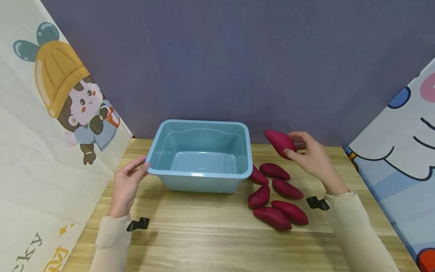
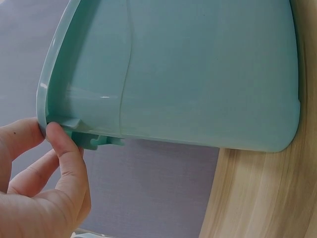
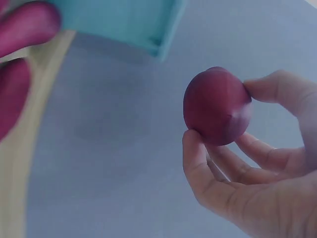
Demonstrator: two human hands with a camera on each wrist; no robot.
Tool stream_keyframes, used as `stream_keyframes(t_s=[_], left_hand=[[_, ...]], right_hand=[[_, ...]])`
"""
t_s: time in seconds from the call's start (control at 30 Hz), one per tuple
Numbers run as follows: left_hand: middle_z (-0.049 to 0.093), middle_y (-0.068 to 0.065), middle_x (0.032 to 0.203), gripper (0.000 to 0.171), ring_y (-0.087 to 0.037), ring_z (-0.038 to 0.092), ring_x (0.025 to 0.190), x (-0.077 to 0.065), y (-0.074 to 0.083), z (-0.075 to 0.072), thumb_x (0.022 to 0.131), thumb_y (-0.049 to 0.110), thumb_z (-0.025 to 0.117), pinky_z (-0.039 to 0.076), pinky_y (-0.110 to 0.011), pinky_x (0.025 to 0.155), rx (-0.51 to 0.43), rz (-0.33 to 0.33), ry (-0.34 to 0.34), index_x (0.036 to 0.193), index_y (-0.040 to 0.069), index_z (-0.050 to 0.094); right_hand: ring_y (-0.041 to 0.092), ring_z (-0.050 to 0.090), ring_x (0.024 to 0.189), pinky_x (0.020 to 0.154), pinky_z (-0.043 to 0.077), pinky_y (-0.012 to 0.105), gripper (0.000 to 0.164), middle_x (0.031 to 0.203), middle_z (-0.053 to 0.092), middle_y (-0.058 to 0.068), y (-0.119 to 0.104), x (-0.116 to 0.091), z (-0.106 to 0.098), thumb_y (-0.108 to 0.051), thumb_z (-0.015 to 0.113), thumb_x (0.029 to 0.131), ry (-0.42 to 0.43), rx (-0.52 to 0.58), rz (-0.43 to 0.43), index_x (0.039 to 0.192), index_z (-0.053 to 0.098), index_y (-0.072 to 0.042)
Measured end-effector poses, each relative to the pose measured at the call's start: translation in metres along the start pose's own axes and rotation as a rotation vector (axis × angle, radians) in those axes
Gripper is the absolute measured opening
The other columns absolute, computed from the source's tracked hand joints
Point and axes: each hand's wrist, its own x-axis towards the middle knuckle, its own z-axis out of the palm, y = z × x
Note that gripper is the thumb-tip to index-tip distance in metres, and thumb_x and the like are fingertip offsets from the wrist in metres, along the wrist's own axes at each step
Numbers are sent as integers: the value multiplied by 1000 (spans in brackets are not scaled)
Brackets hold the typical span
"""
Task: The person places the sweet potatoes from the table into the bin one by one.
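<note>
A plain grey-blue backdrop [image 1: 238,56] is positioned at the rear of a wood-grain table [image 1: 190,234]. A light-blue tub [image 1: 200,184] is placed upright on the table, its opening faced upward. The tub's rim is pinched at the near left corner by the thumb and fingers of the left hand [image 1: 125,185]. One dark-red sweet potato [image 1: 279,143] is grasped between thumb and fingertips by the right hand [image 1: 312,158]; it is held raised off the table, right of the tub and apart from it. Six loose sweet potatoes [image 1: 287,189] are clustered on the table below, one partly hidden by the tub.
</note>
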Motion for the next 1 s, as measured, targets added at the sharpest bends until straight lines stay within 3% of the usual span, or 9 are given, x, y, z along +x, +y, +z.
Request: stream_keyframes(t_s=[0.27,0.6,0.73,1.0], left_hand=[[62,-8,126,46,-12,66,100,3,-1,0,92,15,76,55,-24,86,-12,-9,4,132,-3,63],[65,-6,122,45,-11,68,96,2,-2,1,92,11,75,56,-24,85,-41,6,1,131,-6,62],[66,-5,121,44,-10,68,96,3,-3,1,92,11,74,56,-24,85,-40,14,-1,131,-6,62],[67,-4,121,44,-11,68,95,3,-4,0,92,11,75,56,-24,85,-35,24,10,130,-6,63]], right_hand=[[31,61,109,80,56,48,52,133,58,12,-54,58,11,-24,72,94,-66,-28,-62,139,51,-10],[23,58,110,86,56,38,53,130,59,7,-111,117,69,-22,75,90,-228,21,-188,137,53,-10],[21,55,113,86,56,33,54,131,58,7,-124,133,97,-20,77,89,-319,-4,-233,136,52,-10],[23,55,111,84,57,31,61,134,57,11,-129,150,149,-16,80,85,-500,-30,-238,137,50,-9]])
